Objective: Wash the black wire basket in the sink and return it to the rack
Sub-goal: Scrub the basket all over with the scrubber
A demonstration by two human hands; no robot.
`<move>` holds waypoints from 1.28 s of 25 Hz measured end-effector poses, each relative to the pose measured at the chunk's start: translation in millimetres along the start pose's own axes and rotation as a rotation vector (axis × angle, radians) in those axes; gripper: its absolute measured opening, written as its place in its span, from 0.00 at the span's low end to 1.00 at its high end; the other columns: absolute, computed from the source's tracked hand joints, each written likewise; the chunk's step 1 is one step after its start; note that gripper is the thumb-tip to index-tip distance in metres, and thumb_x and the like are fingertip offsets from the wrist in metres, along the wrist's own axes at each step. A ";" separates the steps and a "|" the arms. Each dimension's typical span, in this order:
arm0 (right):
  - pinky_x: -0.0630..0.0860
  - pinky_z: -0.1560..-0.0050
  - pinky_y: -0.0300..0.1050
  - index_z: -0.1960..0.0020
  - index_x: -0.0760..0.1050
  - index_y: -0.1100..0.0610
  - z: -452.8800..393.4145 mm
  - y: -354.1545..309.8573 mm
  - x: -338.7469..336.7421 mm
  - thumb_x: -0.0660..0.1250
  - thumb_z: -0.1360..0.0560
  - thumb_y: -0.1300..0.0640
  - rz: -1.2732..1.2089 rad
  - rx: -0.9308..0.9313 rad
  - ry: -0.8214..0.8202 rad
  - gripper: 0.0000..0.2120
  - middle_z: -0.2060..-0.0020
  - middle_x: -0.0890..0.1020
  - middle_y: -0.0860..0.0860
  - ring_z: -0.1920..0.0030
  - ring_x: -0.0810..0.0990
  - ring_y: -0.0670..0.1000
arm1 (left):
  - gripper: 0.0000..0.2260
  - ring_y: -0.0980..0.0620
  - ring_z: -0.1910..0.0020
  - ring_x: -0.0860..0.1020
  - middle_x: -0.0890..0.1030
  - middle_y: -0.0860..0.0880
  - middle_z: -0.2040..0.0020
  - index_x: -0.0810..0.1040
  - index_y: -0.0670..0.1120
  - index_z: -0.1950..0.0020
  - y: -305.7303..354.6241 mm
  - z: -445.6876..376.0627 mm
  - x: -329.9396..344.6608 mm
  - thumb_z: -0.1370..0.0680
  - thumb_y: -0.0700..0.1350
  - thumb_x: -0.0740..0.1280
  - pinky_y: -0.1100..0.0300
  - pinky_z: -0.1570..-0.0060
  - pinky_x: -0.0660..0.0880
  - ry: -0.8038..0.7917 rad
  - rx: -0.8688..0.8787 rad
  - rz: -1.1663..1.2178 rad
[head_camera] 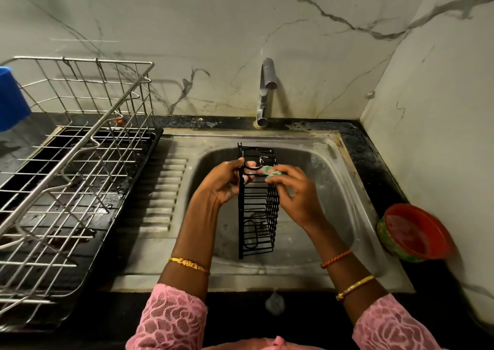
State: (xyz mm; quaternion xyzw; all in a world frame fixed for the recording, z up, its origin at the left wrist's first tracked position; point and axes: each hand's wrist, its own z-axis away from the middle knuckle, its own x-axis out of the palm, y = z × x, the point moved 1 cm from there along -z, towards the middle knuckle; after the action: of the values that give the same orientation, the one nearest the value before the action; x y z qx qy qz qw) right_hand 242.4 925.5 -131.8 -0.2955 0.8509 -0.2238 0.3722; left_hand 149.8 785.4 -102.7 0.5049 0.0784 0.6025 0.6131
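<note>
Scrubbing the black wire basket over the sink, so I'm in the washing step, not near the return yet. My left hand grips the basket's left upright edge near the top, fingers curled round the wire, holding it up on end with the lower end down in the basin. My right hand pinches a green scrub pad against the upper right part of the basket, fingers bent round the pad. The tap stands behind the sink, and I can't see any water coming out. The steel dish rack sits on its black tray to the left of the sink, well apart from the basket. A red bowl sits on the counter at the right of the sink, a blue container at far left.

Judging from this, only the top end is being worked on; the mesh lower down probably needs the pad too, then a rinse under the tap. Next move calls for a firm left grip while the pad slides down the wires, as a wet, soapy frame could slip or twist
</note>
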 end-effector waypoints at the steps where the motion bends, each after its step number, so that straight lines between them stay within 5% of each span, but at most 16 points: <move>1: 0.75 0.44 0.40 0.55 0.82 0.62 1.8 4.3 -3.6 0.66 0.29 0.72 -0.040 0.035 0.017 0.10 0.53 0.81 0.55 0.49 0.78 0.50 | 0.17 0.53 0.77 0.77 0.83 0.39 0.67 0.75 0.37 0.58 0.5 -1.4 0.2 0.17 0.42 0.52 0.70 0.79 0.71 -0.013 -0.013 -0.002; 6: 0.74 0.49 0.32 0.50 0.79 0.61 -15.2 -5.4 -2.5 0.66 0.28 0.70 -0.108 0.128 -0.088 0.10 0.54 0.82 0.52 0.52 0.79 0.43 | 0.16 0.54 0.79 0.74 0.82 0.37 0.66 0.74 0.37 0.59 4.9 -10.0 -4.8 0.17 0.41 0.52 0.71 0.81 0.69 0.008 -0.045 0.004; 12: 0.77 0.46 0.41 0.49 0.80 0.61 -13.1 1.7 -6.3 0.67 0.28 0.69 -0.324 0.224 -0.066 0.10 0.54 0.82 0.53 0.50 0.81 0.47 | 0.16 0.55 0.79 0.73 0.84 0.38 0.62 0.74 0.40 0.58 8.4 -12.5 -12.4 0.17 0.43 0.52 0.71 0.80 0.69 0.043 -0.022 0.008; 17: 0.74 0.51 0.30 0.51 0.82 0.63 -27.3 -13.6 -1.3 0.68 0.29 0.70 -0.117 0.137 -0.124 0.09 0.55 0.83 0.53 0.54 0.80 0.44 | 0.18 0.54 0.77 0.77 0.82 0.42 0.65 0.77 0.39 0.57 4.7 -13.2 1.1 0.17 0.45 0.52 0.69 0.80 0.70 0.042 -0.016 -0.041; 22: 0.71 0.54 0.22 0.51 0.82 0.64 -50.7 -18.9 -7.7 0.67 0.28 0.71 -0.011 0.182 -0.078 0.09 0.55 0.84 0.55 0.57 0.80 0.44 | 0.19 0.53 0.58 0.80 0.84 0.49 0.59 0.80 0.46 0.48 0.3 -8.2 5.3 0.17 0.54 0.52 0.59 0.60 0.73 -0.105 0.113 -0.212; 28: 0.66 0.61 0.17 0.49 0.80 0.62 -63.2 -22.7 -8.9 0.62 0.26 0.72 0.069 0.306 -0.112 0.12 0.52 0.81 0.52 0.56 0.75 0.41 | 0.32 0.42 0.41 0.78 0.80 0.39 0.41 0.74 0.45 0.33 -17.1 1.0 -1.0 0.22 0.66 0.46 0.50 0.43 0.72 -0.354 0.087 -0.259; 32: 0.68 0.61 0.19 0.47 0.79 0.61 -70.7 -13.0 -6.4 0.62 0.26 0.71 0.072 0.364 -0.061 0.12 0.49 0.81 0.54 0.51 0.78 0.46 | 0.38 0.39 0.44 0.78 0.80 0.34 0.44 0.74 0.39 0.36 -46.8 5.2 -19.6 0.23 0.66 0.41 0.53 0.42 0.74 -0.327 -0.015 -0.446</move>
State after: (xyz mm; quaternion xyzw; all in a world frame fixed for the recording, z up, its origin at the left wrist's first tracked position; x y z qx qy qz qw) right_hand 196.1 931.7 -76.7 -0.1990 0.7948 -0.3515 0.4529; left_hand 179.2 777.7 -143.7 0.5611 0.0829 0.3639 0.7388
